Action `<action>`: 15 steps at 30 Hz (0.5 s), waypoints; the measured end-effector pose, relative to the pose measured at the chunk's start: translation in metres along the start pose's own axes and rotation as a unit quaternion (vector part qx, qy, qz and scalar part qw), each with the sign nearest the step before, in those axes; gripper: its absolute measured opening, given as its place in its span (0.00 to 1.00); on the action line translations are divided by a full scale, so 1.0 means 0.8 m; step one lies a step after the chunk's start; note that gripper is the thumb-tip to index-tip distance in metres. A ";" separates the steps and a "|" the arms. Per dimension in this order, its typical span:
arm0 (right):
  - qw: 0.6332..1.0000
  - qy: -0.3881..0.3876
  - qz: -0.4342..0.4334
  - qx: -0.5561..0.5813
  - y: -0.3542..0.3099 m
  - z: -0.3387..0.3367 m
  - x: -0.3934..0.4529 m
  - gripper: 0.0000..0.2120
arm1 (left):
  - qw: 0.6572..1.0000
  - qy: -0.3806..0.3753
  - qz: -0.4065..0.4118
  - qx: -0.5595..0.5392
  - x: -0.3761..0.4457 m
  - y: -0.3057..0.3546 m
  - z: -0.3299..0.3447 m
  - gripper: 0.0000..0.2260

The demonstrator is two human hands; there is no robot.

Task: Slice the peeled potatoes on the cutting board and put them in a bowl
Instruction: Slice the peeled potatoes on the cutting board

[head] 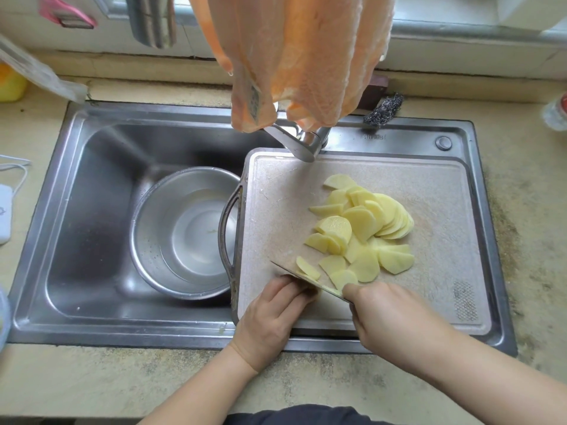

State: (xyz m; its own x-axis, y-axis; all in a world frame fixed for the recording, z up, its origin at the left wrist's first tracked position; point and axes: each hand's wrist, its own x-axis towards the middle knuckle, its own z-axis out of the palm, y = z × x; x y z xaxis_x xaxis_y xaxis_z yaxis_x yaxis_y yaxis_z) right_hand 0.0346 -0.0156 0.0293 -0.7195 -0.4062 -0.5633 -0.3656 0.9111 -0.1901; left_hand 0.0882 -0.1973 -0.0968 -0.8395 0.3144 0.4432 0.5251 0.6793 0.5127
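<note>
A beige cutting board [429, 191] lies over the right half of the sink. Several pale yellow potato slices [365, 225] are spread on its middle. My right hand [395, 317] grips a knife [306, 282] at the board's front, the blade running left with a slice or two stuck to it. My left hand [273, 314] rests against the blade's left side with curled fingers; what lies under them is hidden. A steel bowl [153, 228] with some water stands in the left sink basin.
The steel sink [76, 210] is set in a beige counter. An orange cloth [297, 56] hangs over the tap [294, 142], just above the board's back edge. A steel scourer [383, 110] lies behind the sink. A yellow container [10, 82] sits far left.
</note>
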 end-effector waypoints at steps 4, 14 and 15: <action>0.999 0.005 0.004 0.042 -0.019 0.009 0.029 0.05 | 1.000 0.004 -0.001 -0.001 0.001 0.002 -0.001 0.10; 0.990 0.037 0.048 0.131 -0.013 -0.008 -0.003 0.06 | 1.000 0.004 -0.002 -0.015 0.002 0.001 -0.003 0.11; 0.992 0.030 0.046 0.112 -0.013 -0.006 -0.019 0.07 | 1.000 0.006 -0.001 -0.012 0.002 0.001 -0.002 0.11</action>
State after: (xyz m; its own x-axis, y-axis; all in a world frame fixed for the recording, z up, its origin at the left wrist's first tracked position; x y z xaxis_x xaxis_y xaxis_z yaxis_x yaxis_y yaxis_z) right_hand 0.0463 -0.0197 0.0438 -0.7801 -0.3176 -0.5390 -0.1612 0.9345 -0.3173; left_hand 0.0872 -0.1974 -0.0949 -0.8390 0.3048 0.4508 0.5264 0.6644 0.5305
